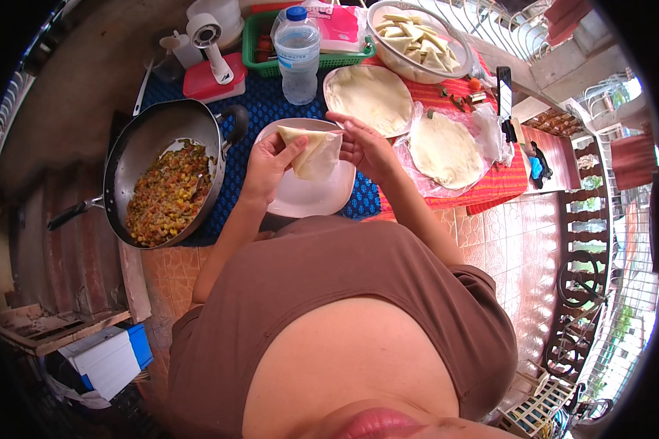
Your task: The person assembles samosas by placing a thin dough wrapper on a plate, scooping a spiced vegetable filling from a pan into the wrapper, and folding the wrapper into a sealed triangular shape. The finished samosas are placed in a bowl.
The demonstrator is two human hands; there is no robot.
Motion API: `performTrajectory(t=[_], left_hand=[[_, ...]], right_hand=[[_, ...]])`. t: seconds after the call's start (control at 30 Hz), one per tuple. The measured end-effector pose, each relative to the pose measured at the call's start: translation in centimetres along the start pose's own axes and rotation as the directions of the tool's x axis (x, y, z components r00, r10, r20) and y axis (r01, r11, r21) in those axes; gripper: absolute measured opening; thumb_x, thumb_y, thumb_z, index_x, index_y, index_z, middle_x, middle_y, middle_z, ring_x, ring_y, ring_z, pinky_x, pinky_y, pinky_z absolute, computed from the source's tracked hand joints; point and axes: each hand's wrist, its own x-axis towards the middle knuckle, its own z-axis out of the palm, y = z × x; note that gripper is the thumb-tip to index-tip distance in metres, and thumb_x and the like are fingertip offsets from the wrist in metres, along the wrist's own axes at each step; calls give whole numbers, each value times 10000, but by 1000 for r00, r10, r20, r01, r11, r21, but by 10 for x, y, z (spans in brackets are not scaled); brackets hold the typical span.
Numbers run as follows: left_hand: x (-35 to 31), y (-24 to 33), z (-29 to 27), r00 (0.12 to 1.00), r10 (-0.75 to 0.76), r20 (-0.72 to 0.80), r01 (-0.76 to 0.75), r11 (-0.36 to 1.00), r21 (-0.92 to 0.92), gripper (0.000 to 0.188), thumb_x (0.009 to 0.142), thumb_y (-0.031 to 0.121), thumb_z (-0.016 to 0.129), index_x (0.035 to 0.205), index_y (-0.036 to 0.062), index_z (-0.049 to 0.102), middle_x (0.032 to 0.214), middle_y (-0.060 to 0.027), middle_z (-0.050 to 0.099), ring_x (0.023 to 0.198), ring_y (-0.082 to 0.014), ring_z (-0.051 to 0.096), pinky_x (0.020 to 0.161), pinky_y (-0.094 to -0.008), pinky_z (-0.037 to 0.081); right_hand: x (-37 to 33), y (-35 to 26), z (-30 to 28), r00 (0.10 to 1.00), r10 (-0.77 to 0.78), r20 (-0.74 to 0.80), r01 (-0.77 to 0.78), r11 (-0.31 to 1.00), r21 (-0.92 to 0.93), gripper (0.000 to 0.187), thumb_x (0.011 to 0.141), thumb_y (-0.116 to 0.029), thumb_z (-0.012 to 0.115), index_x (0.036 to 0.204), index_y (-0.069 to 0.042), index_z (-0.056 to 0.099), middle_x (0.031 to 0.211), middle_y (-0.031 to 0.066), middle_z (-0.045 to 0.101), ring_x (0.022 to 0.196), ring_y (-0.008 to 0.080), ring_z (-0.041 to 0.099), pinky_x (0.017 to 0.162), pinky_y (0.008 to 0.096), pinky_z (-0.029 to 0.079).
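Observation:
A pale dough wrapper [316, 157], folded into a triangular pocket, is held up over a white plate [300, 205]. My left hand [269, 162] grips its left side, thumb in front and fingers behind. At its right edge, my right hand [371, 150] holds on, with the index finger stretched along the top; some fingertips are hidden behind the dough. Left of the plate, a wok [117, 164] contains a cooked mix of diced vegetables [165, 197]. Flat round wrappers lie to the right, one stack [370, 99] on a plate and another wrapper [447, 150] on clear plastic.
Folded triangles [417, 44] fill a bowl [458, 72] at the far right. A water bottle [298, 58] stands beside a green basket [263, 69]. A phone [504, 95] is propped upright at the right. A spiral-slicer-like device [209, 36] rests on a red-lidded container [214, 82].

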Motion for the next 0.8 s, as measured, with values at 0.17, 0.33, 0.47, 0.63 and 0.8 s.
performTrajectory(t=[0.17, 0.33, 0.47, 0.63, 0.8], left_hand=[[4, 0, 19, 976, 214, 35, -216, 961, 172, 423, 850, 152, 697, 1192, 4, 497, 1003, -70, 649, 898, -115, 618, 791, -248, 504], [-1, 7, 26, 720, 687, 101, -401, 294, 868, 451, 795, 127, 721, 1169, 21, 492, 887, -84, 609, 810, -190, 609, 708, -315, 486], [-1, 8, 20, 724, 571, 387, -531, 103, 841, 270, 762, 118, 725, 990, 36, 607, 805, -85, 570, 755, -276, 587, 693, -367, 477], [-11, 19, 26, 792, 488, 366, -494, 160, 855, 186, 749, 74, 707, 919, 29, 649, 883, -96, 611, 809, -290, 616, 707, -374, 491], [-14, 24, 27, 857, 387, 341, -439, 201, 876, 189, 742, 40, 685, 927, 19, 654, 877, -108, 619, 768, -295, 623, 679, -365, 497]], right_hand=[[2, 43, -9, 984, -41, 175, 46, 999, -25, 289, 910, -71, 549, 1192, -10, 554, 1130, 82, 616, 996, 181, 628, 890, 336, 503], [3, 46, -1, 976, -70, 205, 79, 996, -36, 296, 930, -106, 540, 1206, 1, 537, 1140, 81, 612, 1007, 186, 624, 904, 358, 505], [-1, 43, 3, 975, -74, 210, 99, 989, -109, 319, 938, -145, 546, 1226, -8, 535, 1145, 71, 611, 1004, 164, 620, 895, 339, 507], [-3, 37, 5, 982, -106, 159, 145, 955, -260, 361, 939, -198, 566, 1264, -44, 536, 1131, 46, 620, 977, 121, 614, 857, 295, 515], [-4, 36, 4, 985, -115, 127, 151, 934, -323, 375, 933, -209, 580, 1274, -57, 540, 1079, 29, 640, 937, 105, 623, 808, 268, 527]])
